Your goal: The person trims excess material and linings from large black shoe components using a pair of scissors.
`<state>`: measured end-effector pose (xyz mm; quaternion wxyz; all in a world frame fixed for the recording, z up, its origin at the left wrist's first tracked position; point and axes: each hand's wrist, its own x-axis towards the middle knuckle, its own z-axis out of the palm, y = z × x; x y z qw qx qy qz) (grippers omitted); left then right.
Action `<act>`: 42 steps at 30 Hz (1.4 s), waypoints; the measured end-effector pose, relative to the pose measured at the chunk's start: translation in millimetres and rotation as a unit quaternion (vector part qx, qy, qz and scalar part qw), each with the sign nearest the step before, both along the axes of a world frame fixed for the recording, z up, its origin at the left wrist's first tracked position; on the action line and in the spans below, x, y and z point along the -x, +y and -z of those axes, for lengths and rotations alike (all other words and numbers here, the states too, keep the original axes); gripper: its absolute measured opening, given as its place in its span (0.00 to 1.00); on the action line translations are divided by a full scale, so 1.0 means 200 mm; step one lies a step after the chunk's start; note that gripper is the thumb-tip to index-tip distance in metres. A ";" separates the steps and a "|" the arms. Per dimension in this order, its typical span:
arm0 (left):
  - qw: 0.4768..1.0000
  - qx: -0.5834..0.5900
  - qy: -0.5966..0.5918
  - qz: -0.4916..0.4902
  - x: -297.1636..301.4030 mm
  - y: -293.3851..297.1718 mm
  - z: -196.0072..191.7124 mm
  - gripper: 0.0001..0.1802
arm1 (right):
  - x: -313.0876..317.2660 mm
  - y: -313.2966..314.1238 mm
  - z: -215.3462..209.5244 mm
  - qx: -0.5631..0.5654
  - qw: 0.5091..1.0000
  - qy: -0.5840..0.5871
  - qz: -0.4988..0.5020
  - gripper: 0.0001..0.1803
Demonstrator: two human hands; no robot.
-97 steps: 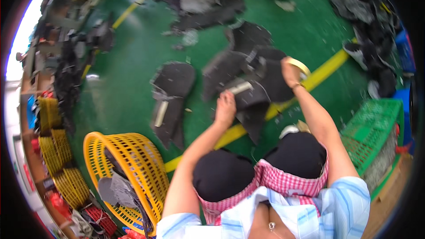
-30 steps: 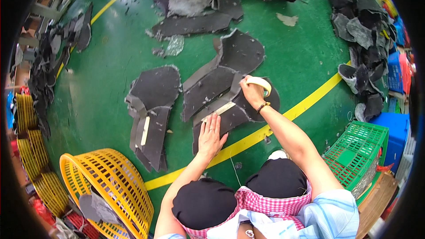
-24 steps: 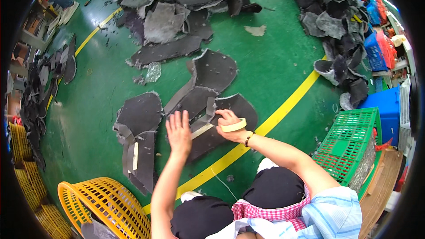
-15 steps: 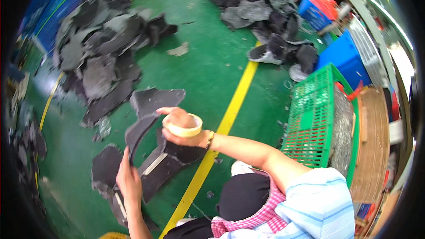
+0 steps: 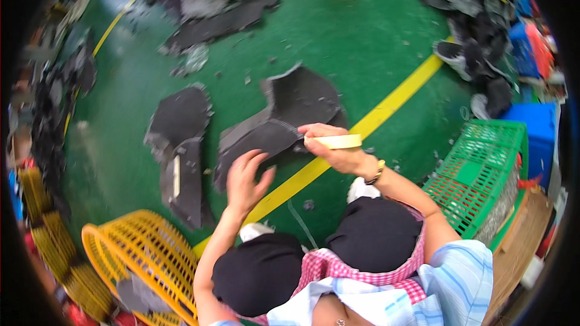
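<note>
A roll of tape [image 5: 337,141] is held in the right hand [image 5: 338,151] just above the dark felt piece [image 5: 284,115], the left hand [image 5: 244,178] hovering spread and empty beside it, so the tape could be laid crooked if the felt shifts unpressed.

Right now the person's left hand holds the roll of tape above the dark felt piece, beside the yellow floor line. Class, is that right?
Not quite: the right hand holds the roll of tape, as the head view shows. The left hand is open over the dark felt piece, beside the yellow floor line.
</note>
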<state>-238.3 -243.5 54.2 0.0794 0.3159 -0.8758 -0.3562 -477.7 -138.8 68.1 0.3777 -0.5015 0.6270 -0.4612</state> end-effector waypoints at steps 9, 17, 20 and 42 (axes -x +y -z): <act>0.675 -0.650 0.267 -0.227 0.03 0.08 0.05 0.10 | -0.34 -0.20 0.09 -0.075 0.923 -0.375 -0.046 0.28; 0.893 -0.342 0.089 -0.280 -0.17 -0.26 0.24 0.16 | 0.04 -0.52 0.23 -0.226 0.948 0.127 -0.183 0.15; 0.892 -0.287 0.026 -0.348 -0.19 -0.31 0.39 0.16 | -0.05 -0.56 0.40 -0.097 0.952 0.212 -0.200 0.14; 0.966 0.136 -0.221 0.006 0.00 -0.04 0.41 0.58 | -0.10 -0.68 0.58 -0.051 0.935 0.343 0.076 0.10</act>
